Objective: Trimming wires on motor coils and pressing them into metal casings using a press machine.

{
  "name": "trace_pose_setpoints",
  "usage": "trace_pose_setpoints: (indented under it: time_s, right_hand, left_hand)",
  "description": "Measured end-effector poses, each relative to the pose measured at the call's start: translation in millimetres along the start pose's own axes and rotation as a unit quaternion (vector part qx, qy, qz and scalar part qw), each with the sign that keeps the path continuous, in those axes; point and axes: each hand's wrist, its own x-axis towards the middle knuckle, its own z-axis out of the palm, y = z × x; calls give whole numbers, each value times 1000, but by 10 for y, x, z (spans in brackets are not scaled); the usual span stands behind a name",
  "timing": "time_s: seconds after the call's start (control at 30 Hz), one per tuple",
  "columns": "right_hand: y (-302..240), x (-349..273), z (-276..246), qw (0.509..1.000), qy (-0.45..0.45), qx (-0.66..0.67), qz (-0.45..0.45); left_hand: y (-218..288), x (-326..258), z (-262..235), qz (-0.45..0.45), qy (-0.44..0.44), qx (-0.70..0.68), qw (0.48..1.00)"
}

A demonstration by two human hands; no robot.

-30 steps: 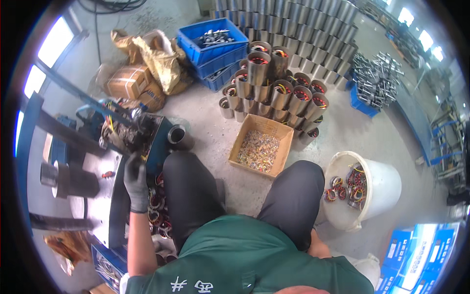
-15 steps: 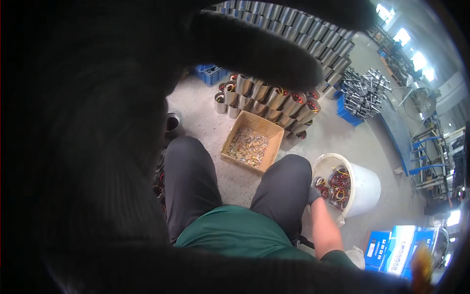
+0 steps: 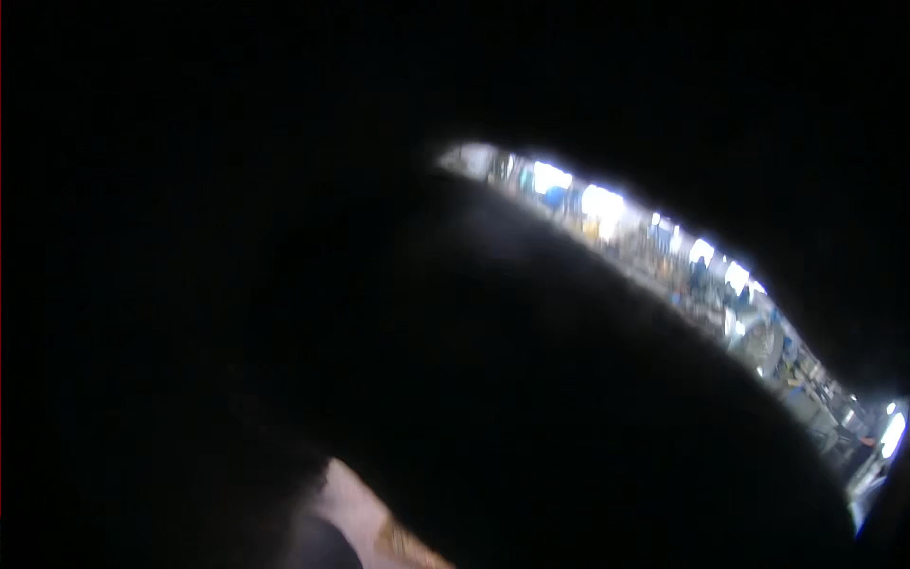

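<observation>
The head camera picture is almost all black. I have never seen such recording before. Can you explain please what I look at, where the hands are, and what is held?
This picture comes from a wide fisheye camera worn on a person's head, pointing down toward their hands. No robot is involved. Right now a large dark shape sits very close to the lens and blocks nearly everything; what it is cannot be told. Above it, a thin curved strip shows a blurred, brightly lit workshop. At the bottom edge, a small pale patch shows, too unclear to name. Neither hand can be made out, so nothing can be said about what is held or what lies on any surface.
</observation>
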Motion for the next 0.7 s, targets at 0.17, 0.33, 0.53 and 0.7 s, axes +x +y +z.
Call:
trace_pose_setpoints:
  time_s: [0.17, 0.33, 0.53, 0.7]
  right_hand:
    - [-362, 352, 257, 916, 17, 393, 73]
    - [-625, -1162, 1186, 626, -169, 708, 280]
    - [-1469, -725, 391, 696, -118, 640, 303]
    - [-1109, -1088, 482, 695, -11, 646, 315]
  left_hand:
    - [-37, 214, -169, 133, 8, 79, 988]
    - [25, -436, 63, 42, -66, 80, 994]
    - [370, -1308, 342, -193, -128, 28, 973]
    - [793, -1696, 803, -407, -73, -167, 895]
